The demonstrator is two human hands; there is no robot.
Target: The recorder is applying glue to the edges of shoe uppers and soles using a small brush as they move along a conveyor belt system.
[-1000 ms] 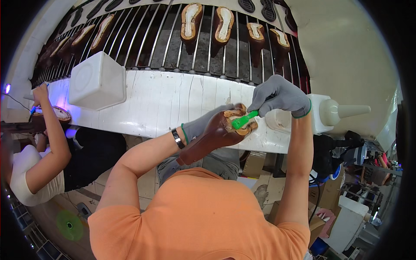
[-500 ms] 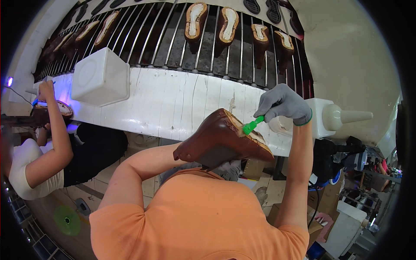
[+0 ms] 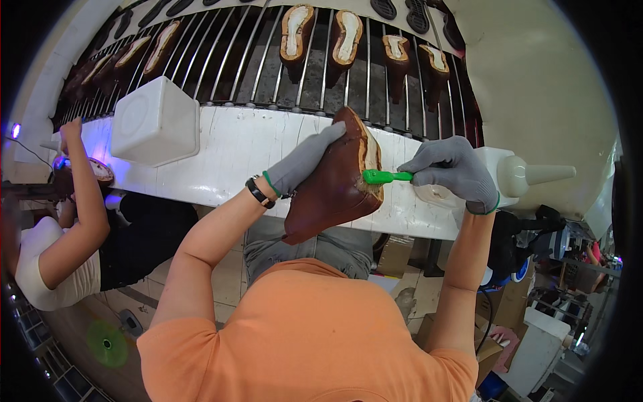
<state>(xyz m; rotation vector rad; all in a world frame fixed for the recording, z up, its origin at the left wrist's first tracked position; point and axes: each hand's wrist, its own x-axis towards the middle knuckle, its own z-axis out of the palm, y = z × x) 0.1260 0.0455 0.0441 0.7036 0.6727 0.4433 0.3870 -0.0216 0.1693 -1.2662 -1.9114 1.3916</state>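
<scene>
My left hand [image 3: 303, 161], in a grey glove, is closed on the side of a brown leather boot [image 3: 328, 194] with no outsole on it. The boot is tilted, its pale underside facing right. Between the fingers of my gloved right hand [image 3: 452, 171] is a small green-handled brush [image 3: 388, 177]. Its bristles touch the edge of the boot's underside. Just beyond my right hand, a white plastic container [image 3: 499, 164] with a long nozzle lies at the end of the white bench [image 3: 248, 151].
A large white plastic tub [image 3: 154, 120] stands on the bench to the left. Beyond it, a roller conveyor [image 3: 258, 60] carries several brown boots [image 3: 348, 40] with their undersides up, and black soles [image 3: 416, 15] lie behind. A co-worker [image 3: 60, 248] sits at far left. Cardboard boxes [image 3: 395, 256] are under the bench.
The boot has turned and risen toward the bench, its underside now facing right. My left hand, hidden behind it before, shows on its side. The brush has swung level, with my right hand slightly lower.
</scene>
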